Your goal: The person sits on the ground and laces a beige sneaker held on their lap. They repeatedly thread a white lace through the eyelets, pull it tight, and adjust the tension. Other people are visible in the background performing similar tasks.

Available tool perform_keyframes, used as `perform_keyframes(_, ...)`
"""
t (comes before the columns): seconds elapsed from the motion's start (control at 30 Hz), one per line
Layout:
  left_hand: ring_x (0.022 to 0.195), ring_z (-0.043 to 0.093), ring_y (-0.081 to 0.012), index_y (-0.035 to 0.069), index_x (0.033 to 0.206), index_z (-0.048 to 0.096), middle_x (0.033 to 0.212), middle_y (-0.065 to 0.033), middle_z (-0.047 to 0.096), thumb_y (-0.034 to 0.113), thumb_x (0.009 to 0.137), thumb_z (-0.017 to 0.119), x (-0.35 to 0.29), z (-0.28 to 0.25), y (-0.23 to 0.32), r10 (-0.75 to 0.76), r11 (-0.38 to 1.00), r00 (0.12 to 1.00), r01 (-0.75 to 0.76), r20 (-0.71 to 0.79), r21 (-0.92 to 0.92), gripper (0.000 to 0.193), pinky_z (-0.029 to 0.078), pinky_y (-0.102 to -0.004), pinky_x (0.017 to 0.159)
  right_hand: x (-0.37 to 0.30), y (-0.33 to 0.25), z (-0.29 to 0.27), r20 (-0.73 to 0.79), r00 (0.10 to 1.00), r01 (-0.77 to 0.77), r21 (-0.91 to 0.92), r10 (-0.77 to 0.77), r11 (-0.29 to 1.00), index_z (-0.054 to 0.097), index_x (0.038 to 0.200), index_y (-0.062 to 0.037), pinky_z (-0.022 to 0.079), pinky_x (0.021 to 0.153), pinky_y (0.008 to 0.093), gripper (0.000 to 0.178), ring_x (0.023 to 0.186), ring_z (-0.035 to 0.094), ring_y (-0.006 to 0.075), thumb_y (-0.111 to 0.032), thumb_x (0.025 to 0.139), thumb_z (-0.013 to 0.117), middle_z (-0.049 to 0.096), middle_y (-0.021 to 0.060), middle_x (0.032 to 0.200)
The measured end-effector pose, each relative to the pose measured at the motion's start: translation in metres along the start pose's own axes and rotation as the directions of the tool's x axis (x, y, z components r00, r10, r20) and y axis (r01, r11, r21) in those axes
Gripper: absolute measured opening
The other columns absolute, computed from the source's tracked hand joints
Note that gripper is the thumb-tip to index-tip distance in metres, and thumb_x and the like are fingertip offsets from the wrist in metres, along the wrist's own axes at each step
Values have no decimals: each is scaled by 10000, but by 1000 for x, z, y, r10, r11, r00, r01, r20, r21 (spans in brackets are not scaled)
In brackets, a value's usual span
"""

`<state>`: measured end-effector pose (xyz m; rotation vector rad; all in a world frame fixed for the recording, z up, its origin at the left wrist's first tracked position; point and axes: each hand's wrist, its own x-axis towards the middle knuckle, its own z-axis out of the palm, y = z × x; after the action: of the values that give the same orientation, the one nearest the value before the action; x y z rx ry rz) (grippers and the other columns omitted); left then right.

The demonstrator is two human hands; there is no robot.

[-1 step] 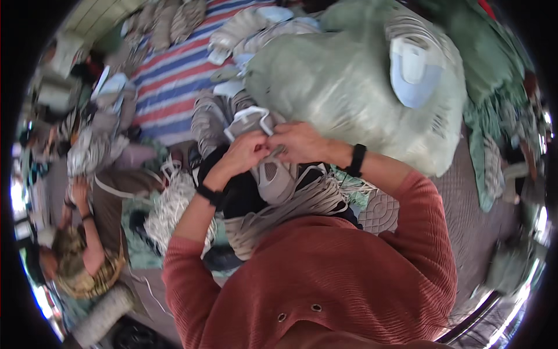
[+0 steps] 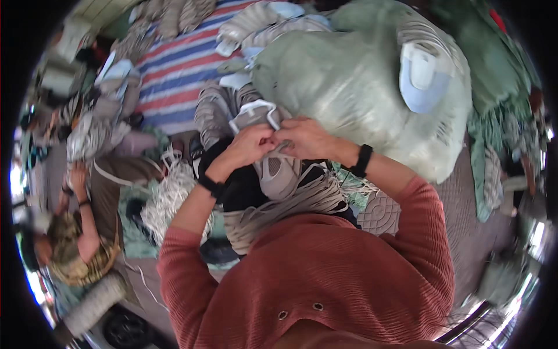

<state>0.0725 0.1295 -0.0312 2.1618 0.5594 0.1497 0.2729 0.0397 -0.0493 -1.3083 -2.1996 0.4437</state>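
Note:
A grey shoe upper (image 2: 278,174) with a mesh toe and white edging at its collar lies over my lap. My left hand (image 2: 250,145) and my right hand (image 2: 307,138) meet over its throat, fingertips pinched close together. Both hands grip the upper there; any thin lace between the fingertips is too small to make out. A bundle of beige-grey laces (image 2: 290,203) drapes across my lap, just below the toe. Beyond my hands, a stack of similar grey uppers (image 2: 214,113) leans against my legs.
A big pale green sack (image 2: 360,99) stands ahead on the right, with nested uppers (image 2: 423,75) on top. White cord (image 2: 168,203) lies tangled to my left. Past it sits another person (image 2: 81,232) holding uppers. A striped sheet (image 2: 180,75) carries more uppers.
The whole view has shifted slightly. My hands stay at the shoe upper's throat, with only a small movement of the fingers.

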Motion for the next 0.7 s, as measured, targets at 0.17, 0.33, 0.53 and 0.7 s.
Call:
perform_keyframes(0.17, 808, 640, -313, 46, 950, 583, 907, -114, 581, 30, 802, 590, -6, -5, 9, 137, 914, 982, -75, -129, 398, 149, 513, -431, 642, 5, 1, -13, 198, 980, -27, 70, 12, 997, 594, 927, -158, 422, 842, 420, 225, 904, 580, 277, -216, 752, 724, 533, 67, 875)
perform_keyframes(0.33, 811, 655, -266, 100, 1159, 576, 1104, -96, 612, 26, 788, 591, -80, -140, -52, 138, 505, 803, 447, -580, 739, 379, 533, -371, 609, 5, 5, -22, 239, 968, 61, 95, -82, 994, 559, 956, -132, 348, 821, 368, 167, 773, 537, 250, -116, 800, 618, 464, 67, 828)
perform_keyframes(0.53, 801, 643, -269, -4, 870, 689, 939, -150, 672, 280, 804, 643, -410, -459, -53, 551, -44, 230, 968, -802, 246, 295, 519, -401, 685, 8, 15, -18, 281, 958, 5, 163, -51, 987, 564, 989, -139, 336, 836, 359, 158, 798, 514, 223, -115, 833, 558, 467, 61, 850)
perform_keyframes(0.7, 824, 654, -247, 3, 1104, 604, 1007, -208, 660, 181, 814, 618, -497, -447, -69, 323, 685, 35, 680, -946, 259, 340, 533, -311, 626, 13, 18, -15, 310, 950, -32, 208, -35, 978, 562, 1038, -151, 340, 855, 361, 190, 816, 516, 214, -115, 852, 540, 476, 58, 858)
